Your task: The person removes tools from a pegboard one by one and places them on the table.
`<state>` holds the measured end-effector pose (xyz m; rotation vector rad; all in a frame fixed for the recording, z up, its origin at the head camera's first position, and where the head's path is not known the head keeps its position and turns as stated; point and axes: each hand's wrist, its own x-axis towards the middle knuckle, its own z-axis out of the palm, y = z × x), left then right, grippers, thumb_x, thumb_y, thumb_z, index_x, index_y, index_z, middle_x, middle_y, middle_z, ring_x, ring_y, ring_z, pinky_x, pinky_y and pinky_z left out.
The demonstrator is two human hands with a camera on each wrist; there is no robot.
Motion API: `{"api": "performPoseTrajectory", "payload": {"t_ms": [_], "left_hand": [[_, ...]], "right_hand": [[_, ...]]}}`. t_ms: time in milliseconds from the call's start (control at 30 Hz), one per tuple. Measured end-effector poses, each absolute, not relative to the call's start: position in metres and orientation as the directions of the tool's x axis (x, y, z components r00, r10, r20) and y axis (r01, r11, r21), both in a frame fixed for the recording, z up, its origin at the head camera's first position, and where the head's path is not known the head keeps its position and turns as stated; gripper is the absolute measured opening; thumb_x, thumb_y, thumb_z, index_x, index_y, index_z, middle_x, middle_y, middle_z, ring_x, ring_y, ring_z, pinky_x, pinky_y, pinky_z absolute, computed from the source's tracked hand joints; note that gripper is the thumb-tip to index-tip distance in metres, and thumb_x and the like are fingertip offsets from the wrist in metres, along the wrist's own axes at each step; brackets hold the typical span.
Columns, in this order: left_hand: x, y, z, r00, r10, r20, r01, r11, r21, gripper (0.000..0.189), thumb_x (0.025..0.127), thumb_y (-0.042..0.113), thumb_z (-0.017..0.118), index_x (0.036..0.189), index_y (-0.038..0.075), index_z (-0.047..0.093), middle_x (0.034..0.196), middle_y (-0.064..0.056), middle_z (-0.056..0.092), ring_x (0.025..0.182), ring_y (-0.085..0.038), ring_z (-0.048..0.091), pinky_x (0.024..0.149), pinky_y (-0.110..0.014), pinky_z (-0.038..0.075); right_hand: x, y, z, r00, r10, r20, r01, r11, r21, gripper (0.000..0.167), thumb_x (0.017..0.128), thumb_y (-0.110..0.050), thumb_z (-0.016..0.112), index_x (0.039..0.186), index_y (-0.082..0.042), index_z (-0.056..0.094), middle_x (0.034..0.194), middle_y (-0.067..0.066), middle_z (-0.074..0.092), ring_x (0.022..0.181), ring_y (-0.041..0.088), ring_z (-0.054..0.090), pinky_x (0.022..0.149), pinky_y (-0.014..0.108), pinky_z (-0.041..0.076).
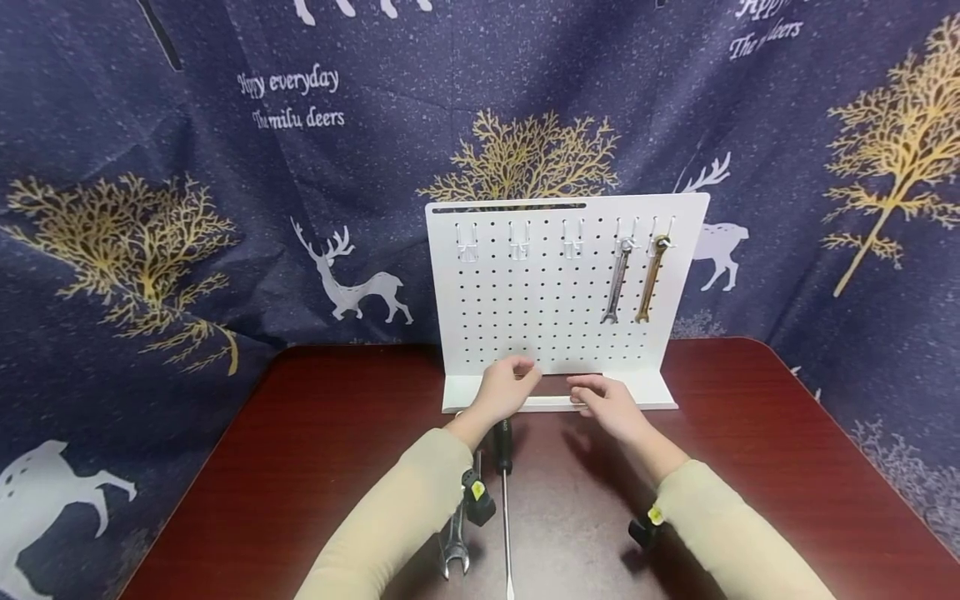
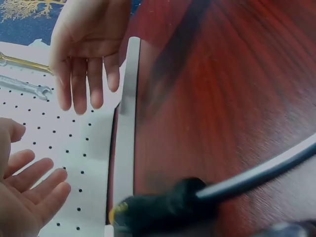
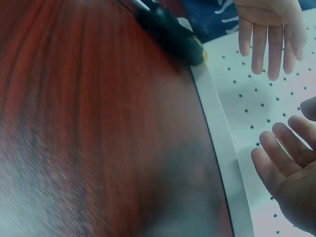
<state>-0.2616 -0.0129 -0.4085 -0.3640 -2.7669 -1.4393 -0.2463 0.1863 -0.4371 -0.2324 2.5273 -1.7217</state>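
Note:
My left hand is held in front of the white pegboard, fingers loosely bent and holding nothing. Level with it, my right hand hovers over the board's base, its palm facing the left one. The left wrist view has the right hand with fingers extended; nothing lies in either palm. A screwdriver with a black handle lies on the table below the left hand, handle end at the base's front edge. Left of it is a silver wrench, partly hidden by the left forearm.
On the board's right side hang a silver wrench and a gold-coloured wrench. Three wire hooks line its upper left part. The reddish-brown table ends at a dark patterned cloth behind.

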Motion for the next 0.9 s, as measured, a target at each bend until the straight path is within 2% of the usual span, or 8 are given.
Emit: {"api": "performPoseTrajectory", "payload": {"t_ms": [200, 400, 633, 767, 900], "left_hand": [[-0.270, 0.003, -0.393, -0.971, 0.200, 0.133, 0.220, 0.519, 0.826, 0.038, 0.094, 0.031, 0.053, 0.122, 0.007, 0.060, 0.116, -0.007, 0.066, 0.105, -0.020, 0.063, 0.088, -0.032, 0.053], [-0.275, 0.016, -0.381, -0.969, 0.193, 0.156, 0.235, 0.513, 0.826, 0.041, 0.093, 0.034, 0.055, 0.122, 0.007, 0.060, 0.116, -0.006, 0.066, 0.106, -0.019, 0.063, 0.089, -0.032, 0.053], [-0.280, 0.028, -0.364, -0.961, 0.198, 0.194, 0.270, 0.513, 0.815, 0.043, 0.093, 0.036, 0.054, 0.124, 0.007, 0.059, 0.120, -0.007, 0.065, 0.108, -0.020, 0.062, 0.090, -0.033, 0.052], [-0.287, 0.034, -0.353, -0.955, 0.202, 0.218, 0.293, 0.505, 0.812, 0.043, 0.094, 0.034, 0.054, 0.125, 0.006, 0.058, 0.123, -0.008, 0.063, 0.110, -0.021, 0.061, 0.091, -0.033, 0.052], [-0.294, 0.041, -0.346, -0.952, 0.202, 0.231, 0.303, 0.499, 0.811, 0.044, 0.093, 0.035, 0.055, 0.127, 0.007, 0.057, 0.125, -0.007, 0.063, 0.112, -0.021, 0.060, 0.093, -0.032, 0.051]], "right_hand": [[-0.256, 0.202, -0.429, -0.993, -0.097, 0.063, -0.096, 0.396, -0.913, 0.037, 0.097, -0.016, 0.049, 0.126, 0.008, 0.054, 0.125, 0.028, 0.057, 0.108, 0.035, 0.061, 0.080, 0.037, 0.058], [-0.263, 0.213, -0.422, -0.997, -0.040, 0.072, -0.082, 0.420, -0.904, 0.041, 0.098, -0.023, 0.050, 0.128, 0.005, 0.054, 0.125, 0.025, 0.059, 0.104, 0.029, 0.062, 0.084, 0.040, 0.057], [-0.268, 0.224, -0.415, -0.994, -0.011, 0.109, -0.102, 0.444, -0.890, 0.043, 0.098, -0.025, 0.049, 0.129, 0.005, 0.052, 0.127, 0.025, 0.057, 0.113, 0.038, 0.057, 0.084, 0.039, 0.057], [-0.273, 0.228, -0.409, -0.990, -0.006, 0.143, -0.129, 0.467, -0.875, 0.042, 0.098, -0.025, 0.049, 0.129, 0.005, 0.053, 0.124, 0.025, 0.059, 0.111, 0.037, 0.058, 0.079, 0.032, 0.058], [-0.278, 0.229, -0.403, -0.988, -0.008, 0.156, -0.142, 0.464, -0.875, 0.043, 0.098, -0.025, 0.050, 0.129, 0.005, 0.052, 0.124, 0.026, 0.059, 0.111, 0.036, 0.058, 0.082, 0.036, 0.057]]}}
